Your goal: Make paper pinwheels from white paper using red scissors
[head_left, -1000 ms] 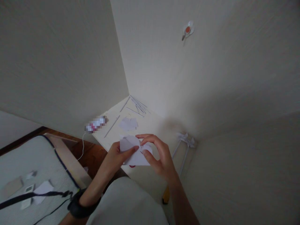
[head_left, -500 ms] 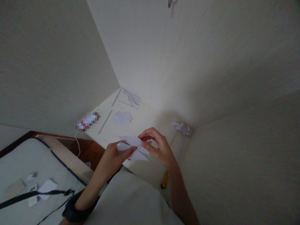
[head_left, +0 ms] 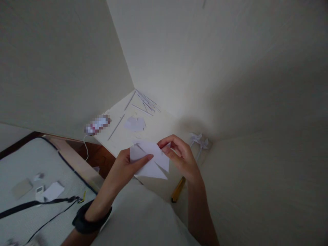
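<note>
A white paper square (head_left: pixel 146 168) with diagonal slits is held over the near edge of the table. My left hand (head_left: pixel 123 168) is closed on its left side, thumb lying on top and the fingers hidden beneath. At the right side, my right hand (head_left: pixel 180 158) pinches a pointed corner of the same sheet. Beyond my right hand are finished-looking paper pinwheels (head_left: pixel 198 138) on white sticks, partly hidden by the hand. Below my right wrist lies a yellow-handled tool (head_left: pixel 178 190), perhaps a utility knife.
Several thin white sticks (head_left: pixel 147 101) and paper scraps (head_left: pixel 135 124) lie on the white table (head_left: pixel 164 119) in the wall corner. A blurred-out object with a white cord (head_left: pixel 86 150) sits at its left edge. A mattress (head_left: pixel 30 160) holding papers and a black strap (head_left: pixel 33 205) is lower left.
The paper's points, gathered toward its middle before, have spread out flatter. My right hand has shifted slightly right, now at one corner. The view has tilted a little.
</note>
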`<action>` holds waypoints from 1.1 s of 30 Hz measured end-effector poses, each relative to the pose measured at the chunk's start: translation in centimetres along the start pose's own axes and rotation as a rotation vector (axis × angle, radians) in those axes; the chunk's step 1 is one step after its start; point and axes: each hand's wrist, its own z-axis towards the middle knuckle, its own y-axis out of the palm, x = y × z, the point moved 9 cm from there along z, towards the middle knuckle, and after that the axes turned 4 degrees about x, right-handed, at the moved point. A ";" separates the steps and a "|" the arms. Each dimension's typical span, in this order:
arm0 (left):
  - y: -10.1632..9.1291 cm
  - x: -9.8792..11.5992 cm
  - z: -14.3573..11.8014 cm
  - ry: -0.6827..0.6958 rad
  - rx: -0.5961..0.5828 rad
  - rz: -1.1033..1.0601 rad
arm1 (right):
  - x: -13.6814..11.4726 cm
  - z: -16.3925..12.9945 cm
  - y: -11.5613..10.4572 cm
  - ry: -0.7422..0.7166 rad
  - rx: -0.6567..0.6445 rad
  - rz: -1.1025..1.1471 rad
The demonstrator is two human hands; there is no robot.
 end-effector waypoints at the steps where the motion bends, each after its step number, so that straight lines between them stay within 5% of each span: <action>1: 0.4 0.5 0.1 0.010 -0.016 -0.001 | -0.3 0.0 -0.3 0.008 0.006 -0.007; 8: 3.2 3.5 0.3 0.120 -0.201 0.049 | -0.9 -0.2 -1.7 0.136 -0.057 -0.050; 18: 4.7 4.1 1.2 0.173 -0.183 0.167 | -1.3 -1.2 -4.2 0.120 -0.045 -0.044; 26: 5.8 4.5 0.9 0.177 -0.187 0.219 | -0.7 -0.9 -4.1 0.098 -0.117 0.128; 33: 5.0 3.7 0.6 0.170 -0.179 0.154 | -0.2 -0.6 -3.6 0.152 -0.125 0.054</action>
